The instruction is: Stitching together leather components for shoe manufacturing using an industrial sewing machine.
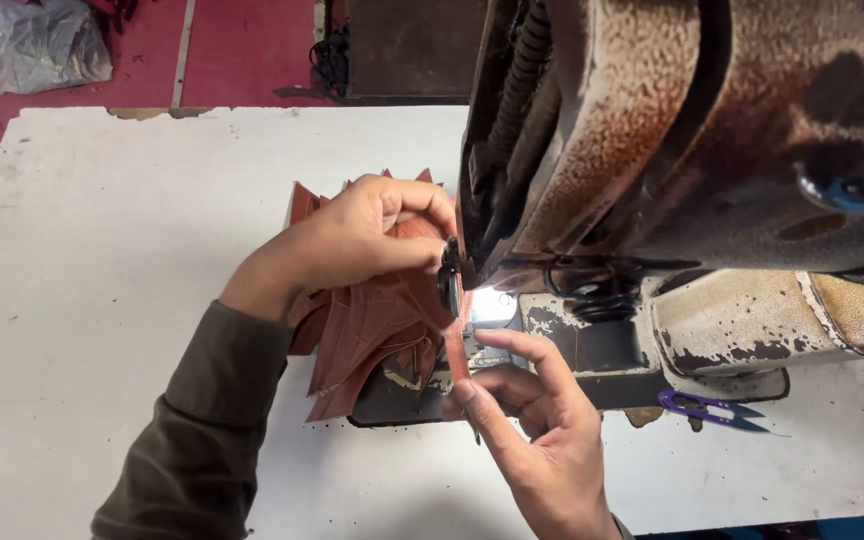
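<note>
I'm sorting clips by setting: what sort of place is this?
Probably a leather stitching workshop: a worn industrial sewing machine, brown leather pieces fed under it, and purple thread snips on the white table.

The only package in view is a crumpled plastic bag (27, 42), lying at the top left corner on the red floor (242, 50), beyond the far edge of the white tabletop (102, 300). It is translucent grey, wrinkled and slumped into a low, shapeless heap, with pale highlights along its folds. Its left and upper parts are cut off by the picture's edge, and what is inside cannot be told. It lies well apart from both hands and from the sewing machine. No labels, signs or screens show anywhere in the view.
</note>
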